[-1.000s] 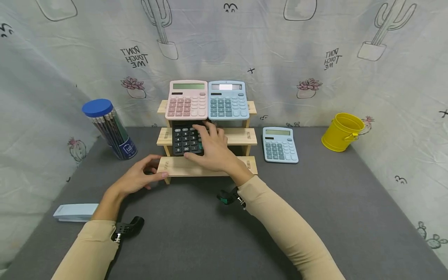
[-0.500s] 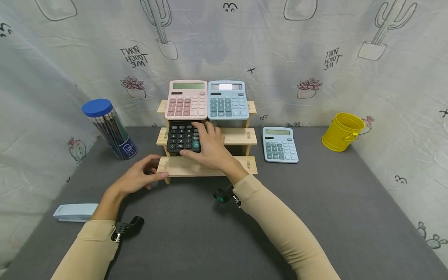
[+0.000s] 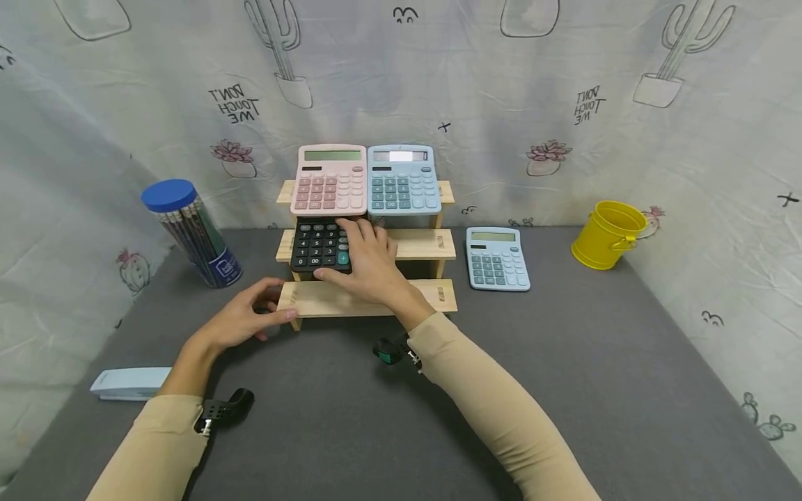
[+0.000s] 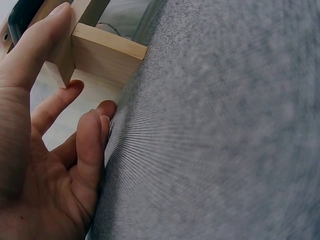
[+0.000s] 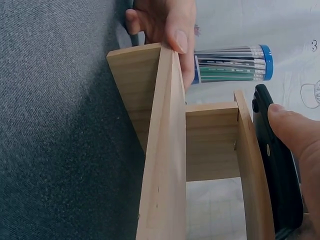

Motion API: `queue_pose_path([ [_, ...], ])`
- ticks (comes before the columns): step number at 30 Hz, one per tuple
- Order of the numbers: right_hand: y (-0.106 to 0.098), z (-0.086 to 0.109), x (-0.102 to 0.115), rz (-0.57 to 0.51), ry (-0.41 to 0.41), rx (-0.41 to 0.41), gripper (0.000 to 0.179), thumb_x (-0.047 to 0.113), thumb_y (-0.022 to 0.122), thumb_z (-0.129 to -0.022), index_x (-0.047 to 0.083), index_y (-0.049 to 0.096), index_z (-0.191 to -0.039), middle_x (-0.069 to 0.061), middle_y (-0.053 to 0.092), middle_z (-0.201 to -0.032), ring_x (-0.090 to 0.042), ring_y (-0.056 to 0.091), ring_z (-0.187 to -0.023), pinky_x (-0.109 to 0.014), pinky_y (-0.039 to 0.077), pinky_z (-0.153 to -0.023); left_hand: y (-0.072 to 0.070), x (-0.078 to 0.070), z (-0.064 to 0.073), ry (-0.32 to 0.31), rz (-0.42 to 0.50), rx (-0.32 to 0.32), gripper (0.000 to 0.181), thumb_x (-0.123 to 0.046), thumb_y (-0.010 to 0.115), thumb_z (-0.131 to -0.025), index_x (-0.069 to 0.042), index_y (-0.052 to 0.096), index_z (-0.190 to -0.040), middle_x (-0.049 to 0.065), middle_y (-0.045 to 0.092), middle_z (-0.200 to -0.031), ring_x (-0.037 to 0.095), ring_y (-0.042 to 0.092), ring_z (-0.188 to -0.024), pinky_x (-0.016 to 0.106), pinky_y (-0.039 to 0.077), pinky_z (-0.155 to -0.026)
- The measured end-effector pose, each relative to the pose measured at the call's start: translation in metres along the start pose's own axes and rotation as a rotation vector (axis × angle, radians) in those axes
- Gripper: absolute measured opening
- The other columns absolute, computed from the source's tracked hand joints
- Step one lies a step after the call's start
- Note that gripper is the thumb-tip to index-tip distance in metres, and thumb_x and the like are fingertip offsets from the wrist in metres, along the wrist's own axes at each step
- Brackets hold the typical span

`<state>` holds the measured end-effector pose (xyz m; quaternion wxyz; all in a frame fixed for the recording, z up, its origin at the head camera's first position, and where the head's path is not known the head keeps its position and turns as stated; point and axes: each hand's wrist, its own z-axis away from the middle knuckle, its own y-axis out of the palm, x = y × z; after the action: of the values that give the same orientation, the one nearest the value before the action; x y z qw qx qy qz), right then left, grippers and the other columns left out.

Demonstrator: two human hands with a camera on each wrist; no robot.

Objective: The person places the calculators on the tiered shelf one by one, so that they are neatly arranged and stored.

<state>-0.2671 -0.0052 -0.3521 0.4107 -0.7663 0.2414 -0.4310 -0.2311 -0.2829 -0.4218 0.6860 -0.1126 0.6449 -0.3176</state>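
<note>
Pencils fill a tub left of the shelf, its blue label too small to read; upper left of the shelf, the cloth bears mirrored words, apparently DON'T TOUCH WE. The left hand pinches the shelf's lower left end, a firm hold that should stop sliding. The black calculator, keys reading 1, 2, 3, 0 and 00, is tilted at the left of the shelf's middle board, resting or just clear, I cannot tell. The right hand grips its top and bottom edges; even pressure off the keys seems best.

Black calculator, keys showing, at middle wooden shelf
</note>
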Motion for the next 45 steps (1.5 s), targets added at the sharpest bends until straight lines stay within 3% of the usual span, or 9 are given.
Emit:
queue_pose_path([
  [14,-0.004,-0.002,0.000,-0.022,-0.007,0.012,0.091,0.061,0.072,-0.089,0.021,0.031,-0.159,-0.006,0.036,-0.156,-0.032,0.037,-0.125,-0.052,0.032,-0.102,0.001,0.001,-0.001,-0.012,-0.009,-0.008,0.079,-0.041,0.074,-0.095,-0.013,0.034,-0.157,0.022,0.057,-0.126,0.030,0.056,-0.105,0.041,0.056,-0.065],
  [25,-0.008,0.004,-0.006,-0.049,-0.057,0.046,0.085,0.053,0.070,-0.094,0.018,0.028,-0.160,-0.010,0.027,-0.162,-0.036,0.031,-0.142,-0.058,0.029,-0.112,0.001,0.002,0.001,-0.001,-0.003,-0.010,0.078,-0.040,0.074,-0.095,-0.013,0.035,-0.157,0.022,0.058,-0.128,0.031,0.057,-0.106,0.041,0.056,-0.065],
  [38,-0.038,0.032,-0.024,0.006,-0.173,0.109,0.072,0.041,0.072,-0.096,0.019,0.039,-0.156,-0.004,0.021,-0.169,-0.035,0.016,-0.155,-0.066,0.022,-0.115,0.003,0.001,0.000,-0.007,-0.001,-0.007,0.078,-0.040,0.075,-0.094,-0.014,0.036,-0.156,0.020,0.057,-0.126,0.030,0.055,-0.104,0.041,0.056,-0.064],
  [45,-0.052,0.050,-0.037,0.021,-0.222,0.082,0.067,0.038,0.071,-0.097,0.016,0.043,-0.154,-0.005,0.026,-0.167,-0.035,0.017,-0.155,-0.066,0.019,-0.117,0.002,0.001,0.001,-0.010,-0.021,-0.020,0.079,-0.042,0.075,-0.094,-0.014,0.036,-0.156,0.021,0.056,-0.127,0.032,0.053,-0.107,0.040,0.055,-0.066],
])
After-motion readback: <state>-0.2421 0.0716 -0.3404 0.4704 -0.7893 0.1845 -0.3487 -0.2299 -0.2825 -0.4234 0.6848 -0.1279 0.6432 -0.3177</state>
